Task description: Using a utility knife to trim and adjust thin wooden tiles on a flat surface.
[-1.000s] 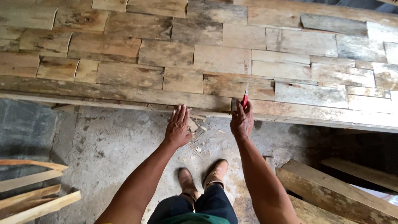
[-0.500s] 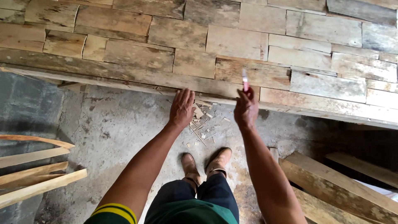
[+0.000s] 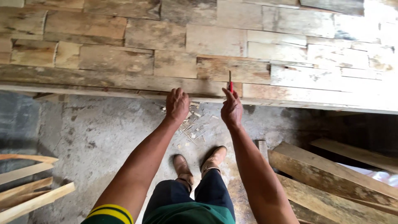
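Shifted slightly since half a second ago: both hands a touch lower against the boards, red tool dropped from above the plank edge to level with it, shoes and legs much as before.

Largest, filling the far half: panel of patchwork wooden boards (image 3: 199, 45), weathered, pale at the right, with a thin batten along its near edge. Below it, grey concrete floor (image 3: 95, 141), stained and cracked. Near right: stack of rough planks (image 3: 331, 174) lying at an angle, overlapping. Near left: a few thin pale wooden strips (image 3: 29, 191), fanned out on the floor. Near centre: dark trousers and a pair of brown shoes (image 3: 199, 161), toes pointing to the far side.

Left hand (image 3: 177, 104) laid palm down on the near edge of the panel, fingers loosely curled and close together, holding nothing visible. Right hand (image 3: 231, 110) just to its right, raised at the same edge, fingers pinched narrow around a slim red tool (image 3: 230, 83) standing upright, tip against a board; kind of tool too small to tell.

Smallest: scattered wood chips (image 3: 192, 126) on the floor between the hands and the shoes.
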